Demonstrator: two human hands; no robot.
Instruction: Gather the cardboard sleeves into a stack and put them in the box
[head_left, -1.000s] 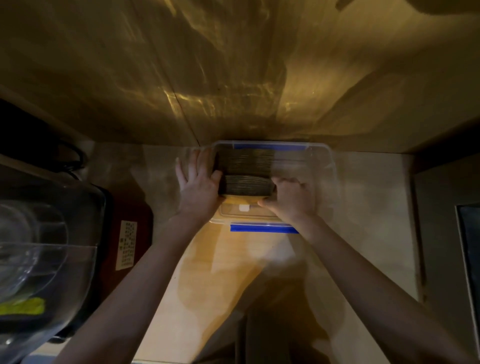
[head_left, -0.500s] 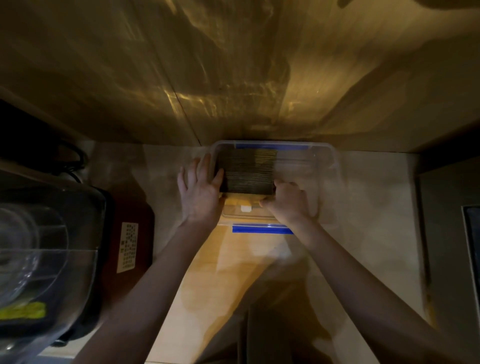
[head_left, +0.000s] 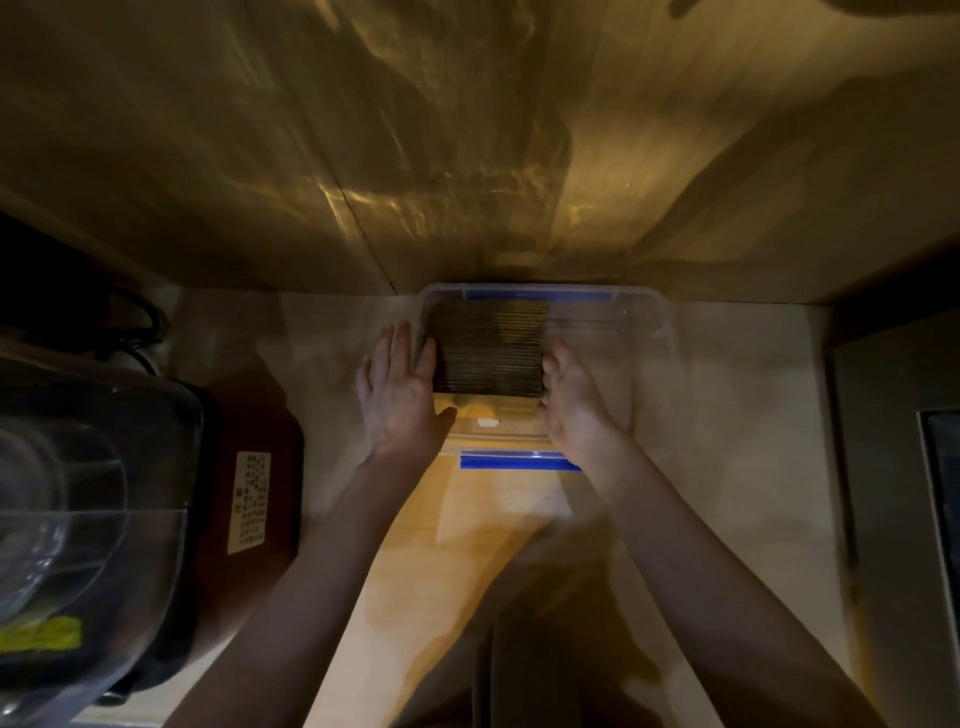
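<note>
We see the stack of sleeves (head_left: 488, 348) filling the left half of the clear box (head_left: 649, 364), while its right half lies open. Our left hand (head_left: 400, 395) and right hand (head_left: 571, 400) flank the stack. Left, a dark appliance (head_left: 249, 467) crowds the counter (head_left: 727, 467); right stays open.

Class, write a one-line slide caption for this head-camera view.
Both hands, left hand and right hand, press the stack of cardboard sleeves inside the clear plastic box.

Single head view, steeply downward, close over counter (head_left: 467, 545).
</note>
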